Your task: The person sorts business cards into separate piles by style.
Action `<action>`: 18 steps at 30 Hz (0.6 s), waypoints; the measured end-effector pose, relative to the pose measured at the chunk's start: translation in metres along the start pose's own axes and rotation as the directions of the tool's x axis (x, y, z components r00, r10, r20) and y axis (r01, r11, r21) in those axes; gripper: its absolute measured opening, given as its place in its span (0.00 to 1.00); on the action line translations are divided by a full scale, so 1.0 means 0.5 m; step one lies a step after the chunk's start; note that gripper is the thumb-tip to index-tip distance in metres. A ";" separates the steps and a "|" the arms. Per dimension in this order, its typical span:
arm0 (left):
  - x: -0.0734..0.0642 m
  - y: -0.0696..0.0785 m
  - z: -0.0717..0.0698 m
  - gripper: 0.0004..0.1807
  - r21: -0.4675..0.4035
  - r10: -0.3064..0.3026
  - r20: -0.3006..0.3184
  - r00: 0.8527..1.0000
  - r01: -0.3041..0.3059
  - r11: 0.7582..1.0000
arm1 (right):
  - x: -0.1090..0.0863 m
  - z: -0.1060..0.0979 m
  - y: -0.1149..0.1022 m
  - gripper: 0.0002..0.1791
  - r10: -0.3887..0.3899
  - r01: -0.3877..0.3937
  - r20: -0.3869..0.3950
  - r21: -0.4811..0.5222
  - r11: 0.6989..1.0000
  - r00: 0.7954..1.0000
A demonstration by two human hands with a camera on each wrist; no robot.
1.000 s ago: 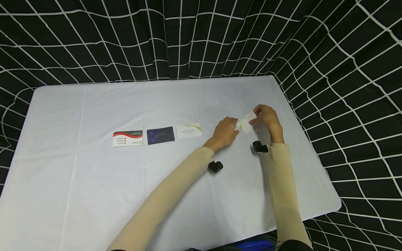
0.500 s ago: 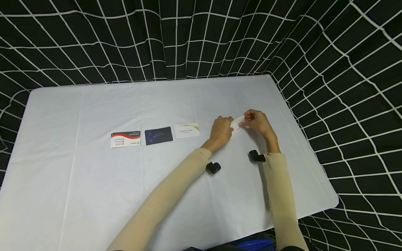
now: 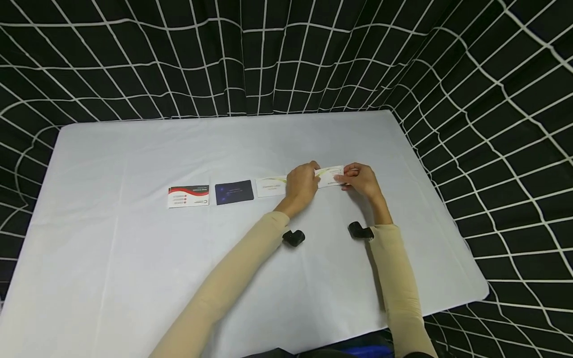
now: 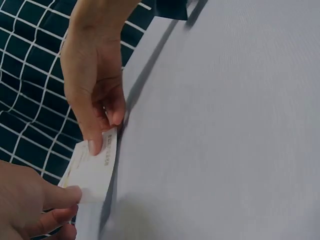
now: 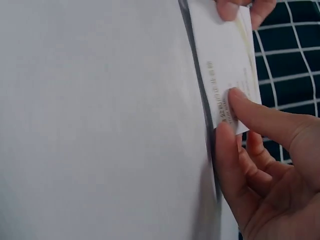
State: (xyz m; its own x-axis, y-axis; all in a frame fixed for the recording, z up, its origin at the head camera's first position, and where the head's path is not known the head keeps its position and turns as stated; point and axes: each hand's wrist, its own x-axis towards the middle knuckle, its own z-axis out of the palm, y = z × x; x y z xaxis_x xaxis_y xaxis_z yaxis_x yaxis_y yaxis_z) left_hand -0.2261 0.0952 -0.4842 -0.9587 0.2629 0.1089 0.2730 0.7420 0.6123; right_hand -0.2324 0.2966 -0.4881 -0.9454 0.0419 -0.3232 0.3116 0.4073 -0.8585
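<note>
Between both hands is a white business card (image 3: 328, 177) with a yellow-green curve and small print. My left hand (image 3: 302, 185) pinches its left end, thumb on top, as the left wrist view shows. The right hand (image 3: 361, 180) pinches the opposite end between thumb and fingers; in the right wrist view its thumb lies over the printed text on the card (image 5: 220, 55). Just left of the left hand lies another white card (image 3: 270, 187) with a green-yellow corner, partly covered by that hand.
Further left along the row lie a dark blue card (image 3: 234, 192) and a red, black and white card (image 3: 188, 196). All rest on a white-covered table (image 3: 156, 268). Black cloth with white netting (image 3: 250, 59) stands along the back and right edges.
The card has come left and turned from slanted to nearly level. The left hand shifted left over the white card's edge; the right hand followed left and slightly down.
</note>
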 end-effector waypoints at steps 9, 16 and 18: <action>-0.015 -0.027 -0.052 0.14 0.057 0.016 -0.098 0.995 -0.011 0.998 | -0.015 0.058 -0.037 0.23 0.006 -0.008 0.035 0.077 0.997 0.999; -0.020 -0.073 -0.101 0.17 0.027 -0.034 -0.070 0.997 0.036 0.999 | -0.018 0.114 -0.061 0.25 -0.055 0.055 0.048 -0.004 0.998 0.997; -0.019 -0.089 -0.119 0.18 0.006 -0.037 -0.060 0.998 0.038 0.999 | -0.015 0.129 -0.072 0.24 -0.078 0.079 0.042 -0.016 0.997 0.996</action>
State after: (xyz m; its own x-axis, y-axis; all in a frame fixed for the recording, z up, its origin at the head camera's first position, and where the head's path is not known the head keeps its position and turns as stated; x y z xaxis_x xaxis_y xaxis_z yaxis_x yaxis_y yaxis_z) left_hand -0.2337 0.0230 -0.4659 -0.9712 0.1978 0.1327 0.2373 0.7550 0.6113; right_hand -0.2302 0.2225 -0.4803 -0.9621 -0.0286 -0.2714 0.2342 0.4236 -0.8751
